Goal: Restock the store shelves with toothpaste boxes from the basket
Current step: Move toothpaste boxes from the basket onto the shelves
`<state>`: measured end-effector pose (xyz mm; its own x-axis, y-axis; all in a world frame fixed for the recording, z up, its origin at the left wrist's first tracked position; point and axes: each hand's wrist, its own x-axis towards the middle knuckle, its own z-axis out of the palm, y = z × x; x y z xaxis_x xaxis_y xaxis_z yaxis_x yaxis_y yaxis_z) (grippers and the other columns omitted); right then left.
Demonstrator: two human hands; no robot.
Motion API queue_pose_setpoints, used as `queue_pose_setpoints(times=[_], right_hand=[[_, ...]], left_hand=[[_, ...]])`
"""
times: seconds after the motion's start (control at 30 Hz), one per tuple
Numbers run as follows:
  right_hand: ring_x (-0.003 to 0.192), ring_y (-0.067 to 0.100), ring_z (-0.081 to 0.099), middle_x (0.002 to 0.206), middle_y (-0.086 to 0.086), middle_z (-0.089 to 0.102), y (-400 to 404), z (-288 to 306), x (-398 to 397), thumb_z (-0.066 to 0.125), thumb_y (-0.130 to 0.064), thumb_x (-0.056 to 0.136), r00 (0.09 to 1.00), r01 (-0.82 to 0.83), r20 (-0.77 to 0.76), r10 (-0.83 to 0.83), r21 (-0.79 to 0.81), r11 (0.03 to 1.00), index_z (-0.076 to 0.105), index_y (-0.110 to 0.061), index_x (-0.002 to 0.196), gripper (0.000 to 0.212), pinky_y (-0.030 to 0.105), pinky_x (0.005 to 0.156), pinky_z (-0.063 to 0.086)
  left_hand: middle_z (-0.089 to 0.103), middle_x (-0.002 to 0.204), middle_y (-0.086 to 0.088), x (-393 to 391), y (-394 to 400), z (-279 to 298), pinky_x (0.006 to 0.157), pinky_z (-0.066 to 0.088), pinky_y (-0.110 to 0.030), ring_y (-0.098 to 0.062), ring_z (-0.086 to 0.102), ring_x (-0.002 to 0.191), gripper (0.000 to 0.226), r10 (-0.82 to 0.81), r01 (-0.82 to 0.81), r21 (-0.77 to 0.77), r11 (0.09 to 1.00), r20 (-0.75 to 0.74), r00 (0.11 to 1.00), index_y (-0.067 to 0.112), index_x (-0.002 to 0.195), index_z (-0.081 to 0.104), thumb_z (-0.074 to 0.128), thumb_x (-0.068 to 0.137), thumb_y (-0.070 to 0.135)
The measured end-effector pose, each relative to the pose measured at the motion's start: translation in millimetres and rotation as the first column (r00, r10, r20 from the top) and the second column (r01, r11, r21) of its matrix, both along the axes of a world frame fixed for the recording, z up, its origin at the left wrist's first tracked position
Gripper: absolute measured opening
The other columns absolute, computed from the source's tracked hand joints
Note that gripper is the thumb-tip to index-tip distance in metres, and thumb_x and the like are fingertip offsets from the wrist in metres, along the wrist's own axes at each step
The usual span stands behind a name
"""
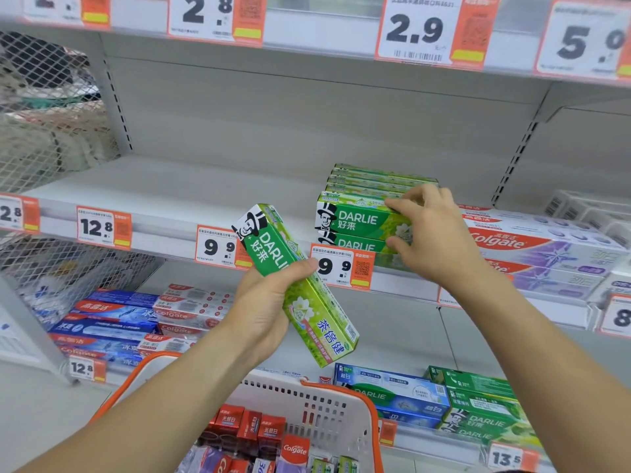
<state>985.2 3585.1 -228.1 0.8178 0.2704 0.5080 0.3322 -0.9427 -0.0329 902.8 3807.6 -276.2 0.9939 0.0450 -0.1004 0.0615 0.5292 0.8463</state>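
Shelving underway: right hand (433, 233) grips the stacked boxes (358, 220); left hand (269, 302) holds a toothpaste box (297, 285), likely stacked next.

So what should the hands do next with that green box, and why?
Probably lift the green Darlie box held by the left hand onto the matching stack that the right hand is steadying. Same brand, and the shelf beside the stack is bare.
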Motion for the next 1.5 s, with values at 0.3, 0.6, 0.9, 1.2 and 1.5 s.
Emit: queue_pose_setpoints(times=[0.3, 0.6, 0.9, 1.2, 1.5], right_hand=[[0.102, 0.004, 0.066, 0.125, -0.011, 0.057, 42, -1, -57, 0.078, -0.051, 0.077, 0.589, -0.225, -0.631, 0.505, 0.473, 0.852, 0.033, -0.037, 0.148, 0.085, 0.03, 0.088, 0.057], [0.094, 0.038, 0.072, 0.105, 0.017, 0.073, 5, -4, -43, 0.085, -0.015, 0.074, 0.567, 0.002, -0.52, 0.639, 0.776, 0.63, 0.055, -0.02, 0.127, 0.062, 0.053, 0.086, 0.058], [0.079, 0.011, 0.069, 0.097, -0.011, 0.069, -22, 20, -22, 0.083, -0.029, 0.076, 0.902, -0.346, 0.114, 0.416, 0.766, 0.542, 0.073, -0.029, 0.101, 0.026, 0.029, 0.073, 0.056], [0.102, -0.008, 0.056, 0.112, 0.001, 0.062, -40, 25, 13, 0.083, -0.022, 0.081, 0.944, -0.269, 0.329, 0.027, 0.718, 0.642, 0.077, -0.024, 0.098, 0.018, 0.004, 0.076, 0.046], [0.086, -0.004, 0.059, 0.116, -0.012, 0.065, -60, 26, 26, 0.076, -0.023, 0.087, 0.997, -0.07, 0.068, 0.037, 0.604, 0.794, 0.074, -0.023, 0.109, 0.022, 0.004, 0.08, 0.045]], left_hand=[[0.066, 0.103, -0.02, 2, -9, 4, 0.092, 0.054, -0.061, -0.037, 0.067, 0.101, 0.038, 0.024, -0.024, -0.015, 1.0, 0.013, 1.0, -0.005, 0.119, 0.06, 0.071, 0.083, 0.003], [0.074, 0.111, -0.013, 15, -8, 3, 0.083, 0.061, -0.041, -0.027, 0.072, 0.1, 0.044, 0.145, -0.175, 0.203, 0.963, 0.157, 0.977, 0.001, 0.117, 0.06, 0.071, 0.087, 0.03], [0.071, 0.108, 0.012, 36, 2, 29, 0.081, 0.053, -0.02, -0.001, 0.069, 0.097, 0.045, 0.169, -0.449, 0.609, 0.654, 0.462, 0.871, 0.026, 0.119, 0.054, 0.071, 0.081, 0.045], [0.07, 0.097, 0.012, 104, -28, 69, 0.072, 0.044, -0.009, -0.001, 0.063, 0.09, 0.026, 0.114, -0.506, 0.727, 0.463, 0.518, 0.848, 0.025, 0.107, 0.067, 0.079, 0.084, 0.028], [0.066, 0.112, 0.01, 121, -40, 54, 0.079, 0.052, -0.027, -0.018, 0.064, 0.112, 0.03, -0.052, -0.304, 0.875, 0.377, 0.347, 0.936, 0.023, 0.125, 0.054, 0.062, 0.096, 0.025]])
